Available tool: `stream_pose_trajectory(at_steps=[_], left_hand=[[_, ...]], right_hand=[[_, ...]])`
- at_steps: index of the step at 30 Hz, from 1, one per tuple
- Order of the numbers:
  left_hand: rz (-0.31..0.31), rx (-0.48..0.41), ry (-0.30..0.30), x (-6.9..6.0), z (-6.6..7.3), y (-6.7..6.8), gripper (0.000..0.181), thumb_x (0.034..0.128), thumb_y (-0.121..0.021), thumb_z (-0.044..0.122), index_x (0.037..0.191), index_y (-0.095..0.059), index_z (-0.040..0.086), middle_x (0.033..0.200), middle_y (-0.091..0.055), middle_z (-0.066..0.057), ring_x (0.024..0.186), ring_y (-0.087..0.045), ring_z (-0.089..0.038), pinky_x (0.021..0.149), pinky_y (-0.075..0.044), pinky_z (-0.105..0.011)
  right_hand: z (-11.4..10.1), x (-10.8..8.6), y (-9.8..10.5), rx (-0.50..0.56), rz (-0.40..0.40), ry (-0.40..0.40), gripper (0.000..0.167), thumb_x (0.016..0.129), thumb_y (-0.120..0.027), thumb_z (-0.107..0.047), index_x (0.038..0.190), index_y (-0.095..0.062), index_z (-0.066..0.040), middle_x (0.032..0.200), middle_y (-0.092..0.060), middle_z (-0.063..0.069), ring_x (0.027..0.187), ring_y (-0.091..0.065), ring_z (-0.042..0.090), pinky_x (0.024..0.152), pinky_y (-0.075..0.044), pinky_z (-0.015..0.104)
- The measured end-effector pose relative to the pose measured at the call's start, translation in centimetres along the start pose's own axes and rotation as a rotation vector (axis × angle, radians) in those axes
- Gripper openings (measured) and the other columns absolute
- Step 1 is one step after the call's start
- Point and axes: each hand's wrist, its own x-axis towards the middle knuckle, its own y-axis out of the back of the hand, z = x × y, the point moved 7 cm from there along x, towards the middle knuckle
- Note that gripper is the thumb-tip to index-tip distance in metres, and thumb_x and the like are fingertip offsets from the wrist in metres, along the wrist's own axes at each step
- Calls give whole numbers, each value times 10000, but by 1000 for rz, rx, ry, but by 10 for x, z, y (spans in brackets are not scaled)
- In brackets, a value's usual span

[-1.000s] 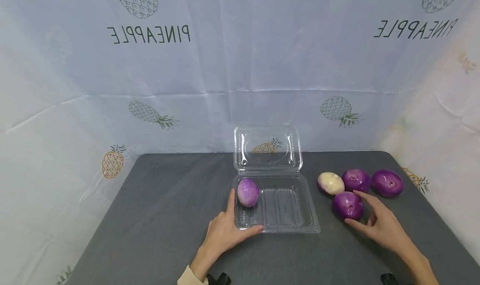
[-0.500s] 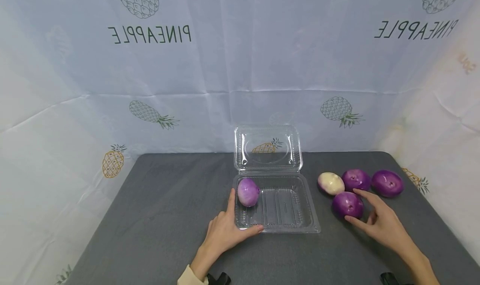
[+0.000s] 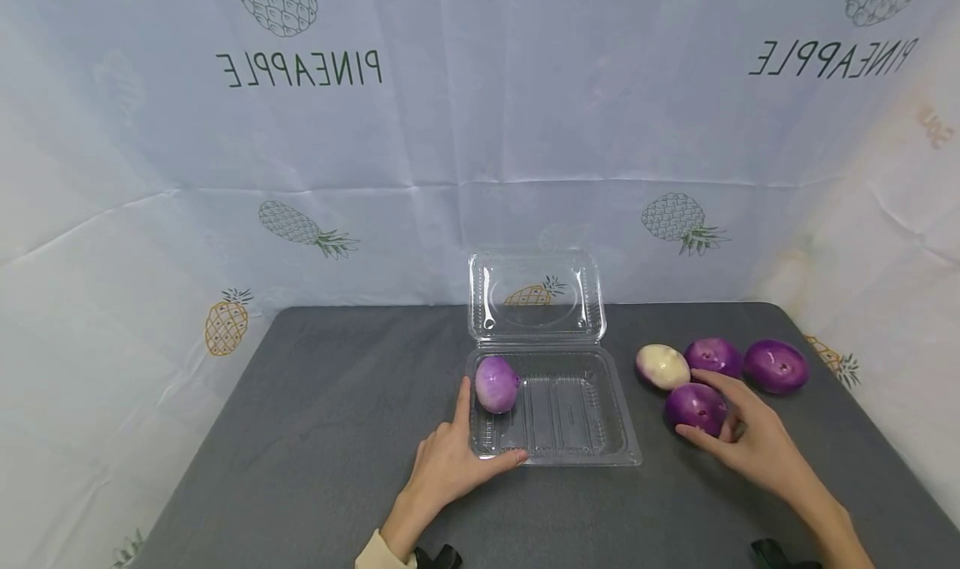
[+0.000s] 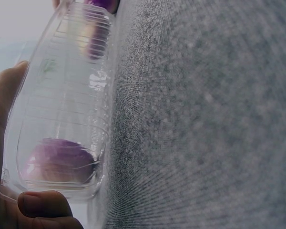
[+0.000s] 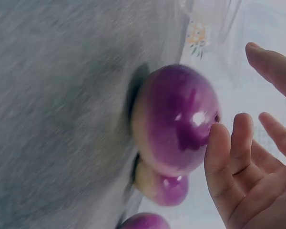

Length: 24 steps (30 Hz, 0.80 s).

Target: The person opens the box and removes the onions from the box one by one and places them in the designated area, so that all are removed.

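Around the near left corner of a clear plastic clamshell container (image 3: pixel 566 411), my left hand (image 3: pixel 448 465) touches the left side with a straight index finger and the front rim with its thumb. A lilac, onion-like vegetable (image 3: pixel 496 384) lies at the container's left end. My right hand (image 3: pixel 757 444) hovers over a glossy purple vegetable (image 3: pixel 696 408) on the table, fingers and thumb spread on either side. In the right wrist view this purple vegetable (image 5: pixel 178 121) has a cream underside, and a gap shows between it and the thumb.
Behind the nearest purple vegetable lie a cream-sided one (image 3: pixel 663 366) and two more purple ones (image 3: pixel 712 359), (image 3: pixel 775 366). The container's lid (image 3: pixel 536 298) stands raised at the back. A pineapple-print cloth (image 3: pixel 420 136) hangs behind the grey table (image 3: pixel 360 402).
My right hand has shifted slightly left, farther over the nearest purple vegetable. My left hand, the container and the vegetables have stayed in place.
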Motion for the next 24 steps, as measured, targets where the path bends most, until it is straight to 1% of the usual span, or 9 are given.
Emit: stream_pose_trajectory(at_steps=[2,4,7,9,11,14,17,20,24], left_hand=[[0,-4,0,0,0,0,1396,628,-725,866,1657,-117,146,583,-497,14,578,-450,-128,544,-393,-314],[-2,-6,0,0,0,0,1397,626,-717,875,1657,-118,147,580,-495,17,574,-446,-125,544,-390,-308],[-4,-7,-2,0,0,-1,1398,625,-715,878,1657,-120,147,575,-489,19,569,-436,-119,535,-386,-303],[-4,-7,-3,0,0,-1,1398,624,-715,879,1657,-122,147,578,-490,19,570,-441,-121,536,-388,-303],[-3,-8,-4,0,0,-1,1397,623,-722,873,1657,-124,148,583,-495,16,575,-447,-125,538,-392,-307],[-2,-10,-5,0,0,-1,1396,623,-728,867,1657,-124,148,590,-503,13,582,-458,-132,545,-398,-314],[-3,-14,-5,1,0,0,1396,624,-729,864,1657,-122,148,593,-505,12,587,-461,-133,547,-399,-315],[-7,-20,-3,1,0,-1,1394,627,-731,860,1657,-118,149,590,-506,11,587,-459,-132,547,-399,-315],[-9,-23,-1,1,0,-1,1392,630,-732,858,1658,-115,150,586,-503,14,585,-454,-130,550,-396,-314]], right_hand=[[-5,3,-2,17,0,17,810,629,-941,-14,1366,-604,-38,1012,-559,-40,534,-439,-34,525,-365,141],[-10,7,-5,36,-4,34,819,626,-937,0,1373,-602,-38,1025,-564,-91,537,-440,-35,525,-369,140],[-16,12,-9,62,-11,55,840,621,-936,11,1388,-596,-46,1157,-550,-199,534,-435,-36,519,-373,143],[-21,16,-13,77,-19,63,840,625,-936,8,1389,-592,-47,1132,-545,-213,526,-430,-39,514,-375,143],[-26,19,-16,86,-26,61,836,632,-938,-4,1390,-590,-56,1113,-550,-176,522,-429,-40,508,-378,147],[-34,26,-22,112,-47,57,821,650,-936,-14,1391,-588,-70,977,-532,-94,516,-431,-34,503,-383,152],[-40,32,-29,124,-80,59,796,679,-930,-31,1395,-586,-86,950,-533,-103,519,-437,-32,501,-396,163],[-47,38,-37,125,-116,70,797,697,-927,-53,1411,-576,-102,845,-514,-106,517,-436,-39,498,-408,171],[-56,46,-49,145,-162,83,803,721,-917,-70,1435,-549,-65,945,-595,-36,520,-444,-50,501,-424,178]])
